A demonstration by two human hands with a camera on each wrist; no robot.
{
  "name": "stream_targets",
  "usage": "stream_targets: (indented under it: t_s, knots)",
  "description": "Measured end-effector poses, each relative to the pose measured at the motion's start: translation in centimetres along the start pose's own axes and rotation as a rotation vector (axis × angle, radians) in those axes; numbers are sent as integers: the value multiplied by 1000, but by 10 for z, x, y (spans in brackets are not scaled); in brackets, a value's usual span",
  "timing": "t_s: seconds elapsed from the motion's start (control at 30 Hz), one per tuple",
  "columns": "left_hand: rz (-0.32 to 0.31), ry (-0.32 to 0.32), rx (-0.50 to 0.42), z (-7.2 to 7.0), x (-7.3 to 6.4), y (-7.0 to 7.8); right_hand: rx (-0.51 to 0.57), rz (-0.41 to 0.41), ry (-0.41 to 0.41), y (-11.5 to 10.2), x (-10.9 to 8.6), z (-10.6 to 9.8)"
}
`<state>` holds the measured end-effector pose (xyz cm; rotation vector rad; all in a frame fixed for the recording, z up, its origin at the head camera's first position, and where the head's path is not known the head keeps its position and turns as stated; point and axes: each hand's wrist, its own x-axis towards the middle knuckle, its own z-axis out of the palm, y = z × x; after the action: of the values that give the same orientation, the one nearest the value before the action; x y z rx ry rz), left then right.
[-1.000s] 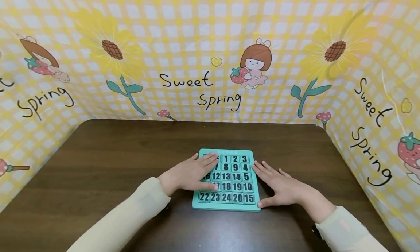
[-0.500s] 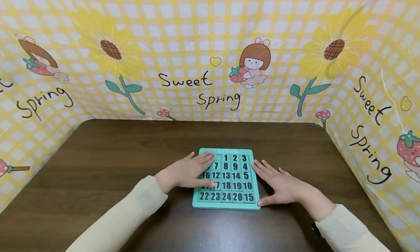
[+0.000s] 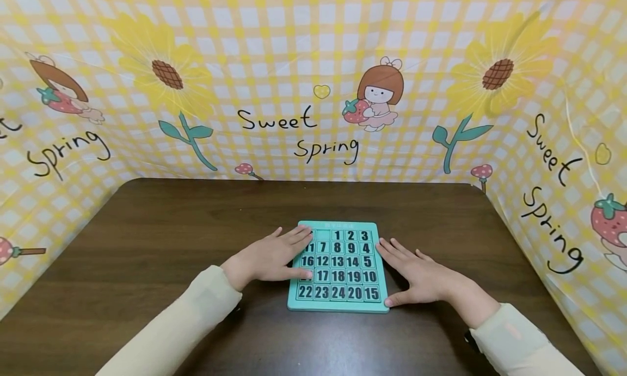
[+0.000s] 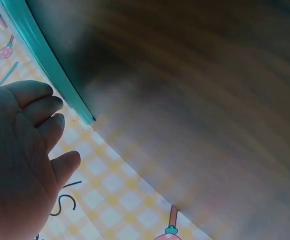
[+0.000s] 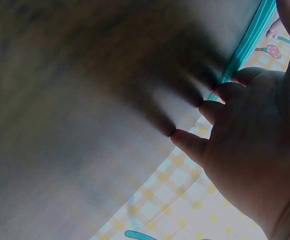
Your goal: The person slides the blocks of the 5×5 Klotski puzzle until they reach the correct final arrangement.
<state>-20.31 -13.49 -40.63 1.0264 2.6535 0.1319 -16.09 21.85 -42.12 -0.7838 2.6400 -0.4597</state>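
Note:
A teal sliding number puzzle (image 3: 338, 306) lies flat on the table, its tiles bearing black numbers. One bare slot (image 3: 323, 235) shows in the top row, left of the 1 tile. My left hand (image 3: 269, 257) reaches over the puzzle's left side with fingers extended, covering part of the left column; the number on the top-left tile is mostly hidden. The thumb lies over the fourth-row tile at the left. Along the right edge rests my right hand (image 3: 418, 281), fingers stretched out and thumb at the lower right corner. Each wrist view shows the puzzle's teal side beside the fingers.
The dark brown wooden table (image 3: 161, 223) extends around the puzzle. A yellow checked cloth (image 3: 274, 49) with printed flowers and lettering stands along its back and sides.
My left hand has drawn a little to the left, and the top-row tile under its fingers has slid left, uncovering the bare slot. My right hand stays in place.

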Motion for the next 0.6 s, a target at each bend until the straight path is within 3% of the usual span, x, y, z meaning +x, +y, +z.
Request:
stream_targets:
  t_s: [0.27, 0.6]
  knots:
    - [53, 1, 10, -3, 18, 11, -5, 5, 0, 1, 1, 1]
    - [42, -46, 15, -5, 34, 24, 1, 10, -3, 1, 2, 3]
